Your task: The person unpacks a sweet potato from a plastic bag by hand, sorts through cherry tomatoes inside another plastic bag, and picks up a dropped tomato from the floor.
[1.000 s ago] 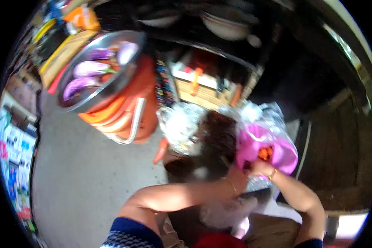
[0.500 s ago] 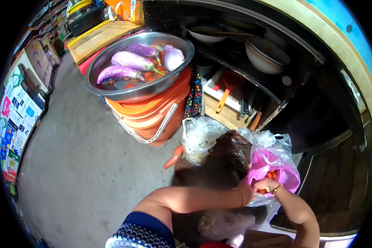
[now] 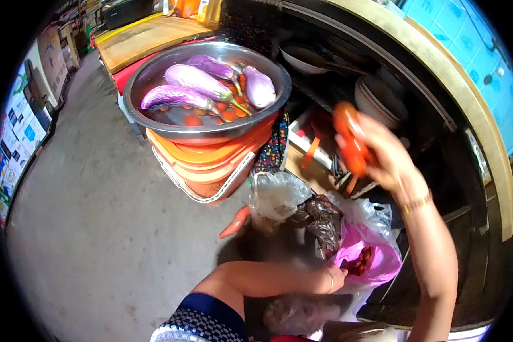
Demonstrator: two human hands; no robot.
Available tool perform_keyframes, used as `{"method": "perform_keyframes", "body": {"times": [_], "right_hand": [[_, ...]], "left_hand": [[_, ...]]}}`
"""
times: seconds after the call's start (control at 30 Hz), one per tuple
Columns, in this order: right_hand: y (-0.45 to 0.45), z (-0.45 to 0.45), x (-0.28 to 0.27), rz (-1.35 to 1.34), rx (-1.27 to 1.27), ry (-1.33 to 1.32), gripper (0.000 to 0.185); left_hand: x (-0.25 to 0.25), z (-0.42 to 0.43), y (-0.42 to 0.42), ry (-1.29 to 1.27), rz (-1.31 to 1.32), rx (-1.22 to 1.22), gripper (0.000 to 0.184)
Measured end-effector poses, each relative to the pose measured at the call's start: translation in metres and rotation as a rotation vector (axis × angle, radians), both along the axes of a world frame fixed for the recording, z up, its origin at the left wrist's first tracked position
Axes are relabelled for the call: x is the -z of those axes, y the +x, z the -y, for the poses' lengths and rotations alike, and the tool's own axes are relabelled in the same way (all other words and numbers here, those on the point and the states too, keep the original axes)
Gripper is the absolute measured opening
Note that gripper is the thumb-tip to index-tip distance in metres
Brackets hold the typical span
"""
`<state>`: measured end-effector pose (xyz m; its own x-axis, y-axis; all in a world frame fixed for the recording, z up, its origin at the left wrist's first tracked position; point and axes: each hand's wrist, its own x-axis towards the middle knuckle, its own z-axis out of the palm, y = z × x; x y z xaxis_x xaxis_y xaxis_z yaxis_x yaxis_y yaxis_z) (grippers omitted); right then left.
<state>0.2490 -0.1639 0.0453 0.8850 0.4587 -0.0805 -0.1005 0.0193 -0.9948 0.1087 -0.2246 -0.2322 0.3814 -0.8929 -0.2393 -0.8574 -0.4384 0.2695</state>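
My right hand is raised above the bags, its fingers closed round a few small red tomatoes, blurred by motion. Below it, my left hand pinches the rim of a pink plastic bag. More reddish pieces lie in shadow inside that bag, which sits within a clear plastic bag. To the left, a metal basin of water holds several purple eggplants and small red tomatoes.
The basin rests on an orange lidded bucket. Beside the bucket are an orange root vegetable, a clear bag and a dark bag. Bowls and an orange ladle occupy the dark cabinet. A wooden board lies behind.
My right hand has come up out of the pink bag with tomatoes in it. My left hand has stayed at the bag's rim. The view has shifted slightly.
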Motion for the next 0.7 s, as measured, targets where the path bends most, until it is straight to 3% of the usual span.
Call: {"method": "perform_keyframes", "body": {"times": [0.03,0.1,0.17,0.23,0.27,0.3,0.33,0.4,0.43,0.47,0.5,0.57,0.63,0.67,0.7], "right_hand": [[0.028,-0.031,-0.006,0.089,-0.092,-0.027,0.038],[0.059,-0.093,-0.015,0.32,-0.147,-0.213,0.038],[0.074,-0.133,-0.007,0.413,-0.277,-0.258,0.042],[0.067,-0.15,0.002,0.423,-0.491,-0.175,0.048],[0.068,-0.158,0.01,0.577,-0.238,-0.344,0.052],[0.076,-0.148,0.016,0.837,-0.208,-0.368,0.054],[0.073,-0.128,0.023,0.798,-0.174,-0.394,0.054],[0.05,-0.076,0.016,0.929,-0.101,-0.277,0.032],[0.034,-0.042,0.016,0.984,-0.044,-0.25,0.024],[0.012,-0.007,0.017,0.666,-0.018,-0.187,0.021],[-0.001,0.028,0.023,0.561,-0.08,-0.217,0.019],[-0.043,0.095,0.043,0.214,-0.225,-0.495,0.022],[-0.068,0.181,0.101,-0.101,-0.414,-0.629,0.019],[-0.076,0.201,0.128,-0.282,-0.443,-0.843,0.014],[-0.084,0.219,0.15,-0.124,-0.474,-1.052,0.014]], "left_hand": [[0.02,0.015,-0.001,-0.008,-0.144,-0.138,0.04],[0.082,0.043,-0.013,-0.819,-0.651,-0.67,0.035],[0.056,0.038,-0.002,-0.161,-0.098,-0.275,0.034],[0.044,0.039,-0.005,-0.206,-0.1,-0.24,0.032],[0.038,0.038,-0.007,-0.26,-0.112,-0.242,0.031],[0.034,0.038,-0.012,-0.317,-0.138,-0.263,0.03],[0.034,0.036,-0.017,-0.366,-0.158,-0.272,0.029],[0.026,0.014,-0.024,-0.396,-0.197,-0.273,0.027],[0.013,-0.005,-0.025,-0.281,-0.144,-0.177,0.027],[-0.001,-0.022,-0.019,-0.16,-0.049,-0.052,0.026],[-0.013,-0.03,-0.013,-0.038,0.167,0.126,0.026],[-0.023,-0.055,-0.012,-0.233,0.314,0.127,0.027],[-0.043,-0.05,-0.017,-0.349,0.302,0.086,0.031],[-0.056,-0.052,-0.02,-0.299,0.293,0.101,0.031],[-0.056,-0.043,-0.021,-0.294,0.288,0.11,0.031]]}}
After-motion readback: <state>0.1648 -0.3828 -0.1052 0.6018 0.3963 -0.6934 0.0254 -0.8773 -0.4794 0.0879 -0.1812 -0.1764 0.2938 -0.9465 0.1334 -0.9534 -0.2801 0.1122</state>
